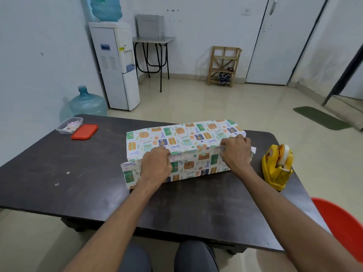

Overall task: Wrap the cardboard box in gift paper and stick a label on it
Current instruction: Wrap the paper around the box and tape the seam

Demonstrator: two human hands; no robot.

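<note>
The paper-wrapped oblong box (182, 138) lies central on a dark wooden table (59, 173). A yellow plastic tape dispenser (276, 169) sits at three o'clock, a clear plastic tub (65, 128) at ten.

Head-worn view, down over table (59, 169)

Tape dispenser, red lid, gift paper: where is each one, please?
tape dispenser (272, 171), head view, on its yellow body.
red lid (84, 131), head view, middle of its top.
gift paper (176, 136), head view, top face over the box.
</note>
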